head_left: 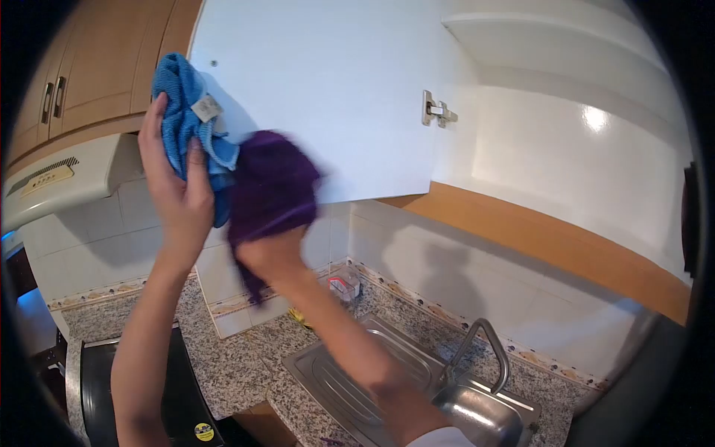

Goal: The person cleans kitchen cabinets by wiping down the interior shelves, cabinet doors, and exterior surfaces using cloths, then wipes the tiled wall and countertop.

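My left hand (182, 182) is closed round a bunched blue cloth (177, 112) with a white label, at the free edge of an open cabinet door (328, 97). In my right hand (272, 253) is a dark purple cloth (272, 182), slightly smeared by motion. That cloth lies over the lower part of the door's white inner face, just right of the blue one; whether it presses on the door I cannot tell. The fingers of my right hand are mostly hidden by the purple cloth.
Right of the hinge (436, 110) is the open cabinet's white inside (573, 141). Below are a steel sink (477, 413) with a curved tap (491, 346), a granite counter (231, 365), a clear plastic container (345, 284) and a black hob (141, 387). A range hood (71, 179) hangs left.
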